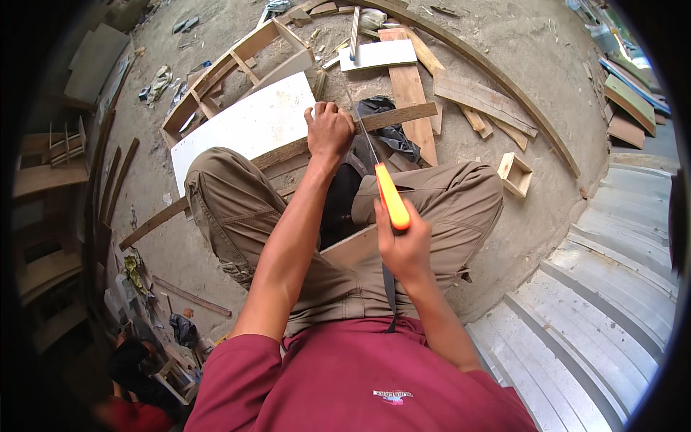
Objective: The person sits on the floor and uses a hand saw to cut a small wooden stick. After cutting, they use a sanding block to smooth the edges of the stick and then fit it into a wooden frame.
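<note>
Just past the seated person's knees (224, 173), a long wooden strip (407, 116) lies aslant, one end out to the right, the rest running left along the edge of a white board (248, 119) and behind the left knee. Left hand (331, 131) clenched over the strip, knuckles up, close beside the handsaw (391, 196). Right hand (405, 248) grasps the saw's yellow-orange handle (hand slightly blurred); blade crosses the strip just right of the left hand.

Progress, as judged: sawing at an early or middle stage. Saw placed, strip steadied; the right-hand end looks in line with the rest, so no piece seems parted. Depth of cut: cannot tell, blade too thin here. Left to do: the remainder of the cut. Beyond, an open wooden frame (241, 59) stands apart, already joined, with crosspieces; small wooden box (515, 175) off to the right, likewise assembled.
</note>
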The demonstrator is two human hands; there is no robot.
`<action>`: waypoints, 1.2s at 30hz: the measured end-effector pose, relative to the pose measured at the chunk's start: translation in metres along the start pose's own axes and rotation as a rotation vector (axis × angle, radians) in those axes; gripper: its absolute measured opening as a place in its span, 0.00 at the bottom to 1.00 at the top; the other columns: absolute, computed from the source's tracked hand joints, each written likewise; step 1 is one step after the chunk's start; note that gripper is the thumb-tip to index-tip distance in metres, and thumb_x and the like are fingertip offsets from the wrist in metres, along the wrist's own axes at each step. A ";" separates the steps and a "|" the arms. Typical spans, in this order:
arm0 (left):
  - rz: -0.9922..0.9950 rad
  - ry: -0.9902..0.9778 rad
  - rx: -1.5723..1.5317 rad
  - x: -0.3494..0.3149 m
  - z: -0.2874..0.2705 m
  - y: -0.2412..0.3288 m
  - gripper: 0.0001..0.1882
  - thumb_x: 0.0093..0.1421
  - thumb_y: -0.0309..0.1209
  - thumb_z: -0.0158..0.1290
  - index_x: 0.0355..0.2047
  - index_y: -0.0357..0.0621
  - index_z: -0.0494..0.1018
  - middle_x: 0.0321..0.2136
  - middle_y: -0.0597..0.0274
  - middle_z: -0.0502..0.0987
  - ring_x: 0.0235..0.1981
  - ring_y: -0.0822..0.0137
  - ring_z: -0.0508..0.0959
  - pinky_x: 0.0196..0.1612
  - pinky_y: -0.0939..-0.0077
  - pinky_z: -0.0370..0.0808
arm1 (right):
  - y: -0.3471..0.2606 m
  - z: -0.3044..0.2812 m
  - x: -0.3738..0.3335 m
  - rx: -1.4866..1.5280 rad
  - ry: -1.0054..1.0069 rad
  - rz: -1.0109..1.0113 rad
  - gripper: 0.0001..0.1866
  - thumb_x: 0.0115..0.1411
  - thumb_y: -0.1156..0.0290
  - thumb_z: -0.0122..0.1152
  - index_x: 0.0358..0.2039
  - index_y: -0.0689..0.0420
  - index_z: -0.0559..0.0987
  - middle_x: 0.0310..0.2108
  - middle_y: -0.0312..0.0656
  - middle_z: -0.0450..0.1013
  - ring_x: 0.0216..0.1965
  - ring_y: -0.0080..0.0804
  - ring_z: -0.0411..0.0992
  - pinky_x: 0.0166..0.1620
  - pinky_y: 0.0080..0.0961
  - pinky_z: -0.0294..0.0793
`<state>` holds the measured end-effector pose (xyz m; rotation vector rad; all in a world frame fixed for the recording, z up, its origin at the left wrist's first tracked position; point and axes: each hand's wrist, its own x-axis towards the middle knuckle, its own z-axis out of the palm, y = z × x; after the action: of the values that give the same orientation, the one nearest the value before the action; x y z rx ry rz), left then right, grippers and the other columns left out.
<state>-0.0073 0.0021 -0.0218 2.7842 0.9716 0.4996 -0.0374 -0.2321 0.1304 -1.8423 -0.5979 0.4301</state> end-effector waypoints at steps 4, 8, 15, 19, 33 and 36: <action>0.032 -0.103 -0.006 0.007 -0.007 0.008 0.19 0.63 0.34 0.44 0.26 0.38 0.82 0.39 0.53 0.80 0.53 0.54 0.71 0.63 0.45 0.57 | 0.025 0.035 0.071 -0.032 0.054 -0.083 0.16 0.65 0.63 0.64 0.30 0.64 0.75 0.19 0.56 0.73 0.21 0.56 0.75 0.23 0.38 0.69; -0.069 -0.125 0.093 0.021 -0.008 -0.014 0.19 0.63 0.34 0.43 0.27 0.37 0.82 0.40 0.53 0.80 0.52 0.55 0.72 0.61 0.45 0.58 | -0.001 -0.010 -0.031 -0.040 -0.026 -0.037 0.12 0.64 0.69 0.66 0.31 0.63 0.74 0.17 0.52 0.72 0.20 0.48 0.77 0.24 0.34 0.71; 0.042 -0.041 -0.007 -0.007 -0.012 0.014 0.19 0.66 0.34 0.44 0.29 0.36 0.81 0.40 0.54 0.80 0.53 0.54 0.71 0.62 0.48 0.56 | 0.027 0.033 0.064 -0.054 0.071 -0.095 0.17 0.66 0.63 0.63 0.28 0.64 0.74 0.21 0.57 0.74 0.24 0.59 0.76 0.25 0.39 0.70; 0.051 -0.064 -0.008 -0.001 -0.016 0.010 0.19 0.66 0.35 0.45 0.30 0.35 0.81 0.40 0.55 0.79 0.55 0.56 0.70 0.63 0.47 0.56 | 0.036 0.063 0.108 -0.056 0.117 -0.138 0.17 0.66 0.61 0.63 0.31 0.64 0.77 0.24 0.57 0.77 0.28 0.58 0.78 0.28 0.41 0.74; 0.003 -0.092 -0.217 0.017 -0.013 -0.006 0.23 0.72 0.40 0.42 0.34 0.39 0.82 0.40 0.52 0.80 0.52 0.55 0.74 0.62 0.54 0.60 | 0.069 0.004 0.066 0.117 0.443 -0.361 0.09 0.65 0.70 0.65 0.33 0.63 0.78 0.23 0.39 0.75 0.23 0.22 0.72 0.29 0.21 0.71; 0.056 -0.126 -0.311 0.020 -0.018 -0.013 0.19 0.71 0.42 0.45 0.38 0.42 0.82 0.40 0.52 0.81 0.52 0.54 0.75 0.62 0.53 0.61 | 0.095 0.010 0.061 0.140 0.483 -0.344 0.09 0.65 0.69 0.66 0.33 0.63 0.78 0.23 0.38 0.75 0.24 0.20 0.71 0.30 0.20 0.72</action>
<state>-0.0064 0.0252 -0.0026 2.5335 0.7216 0.4348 0.0253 -0.2147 0.0369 -1.5897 -0.5189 -0.1968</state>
